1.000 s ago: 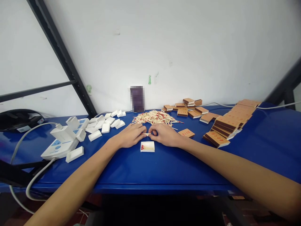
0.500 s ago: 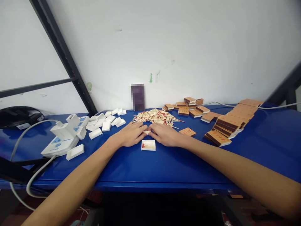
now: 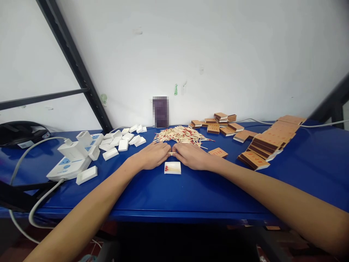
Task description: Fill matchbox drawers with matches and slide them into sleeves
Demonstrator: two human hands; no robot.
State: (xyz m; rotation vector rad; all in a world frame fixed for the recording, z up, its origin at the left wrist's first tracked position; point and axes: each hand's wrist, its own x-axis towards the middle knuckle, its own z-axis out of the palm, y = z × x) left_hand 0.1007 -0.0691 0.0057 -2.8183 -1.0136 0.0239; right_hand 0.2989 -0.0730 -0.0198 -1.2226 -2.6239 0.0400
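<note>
My left hand (image 3: pixel 156 155) and my right hand (image 3: pixel 190 155) meet just in front of a heap of red-tipped matches (image 3: pixel 182 135). Between their fingertips they pinch a few matches (image 3: pixel 171 153), held crosswise; how many I cannot tell. Both hands are closed on them. Right below, on the blue tabletop (image 3: pixel 169 196), lies a white matchbox tray (image 3: pixel 177 172) with several matches in it, red heads at the left. An orange matchbox sleeve (image 3: pixel 218 153) lies beside my right wrist, partly hidden by it.
Several white trays (image 3: pixel 123 145) lie at the left, near a power strip (image 3: pixel 71 169) with plugs and cables. Stacked orange matchboxes (image 3: pixel 265 143) stand at the right, more by the wall. A blurred dark upright object (image 3: pixel 161 112) stands behind the heap. Black shelf posts (image 3: pixel 73 62) flank the table.
The hands stay together at the same spot, with the pinched matches showing slightly more between the fingertips. The view has shifted very slightly; the tray and heap lie as before.
</note>
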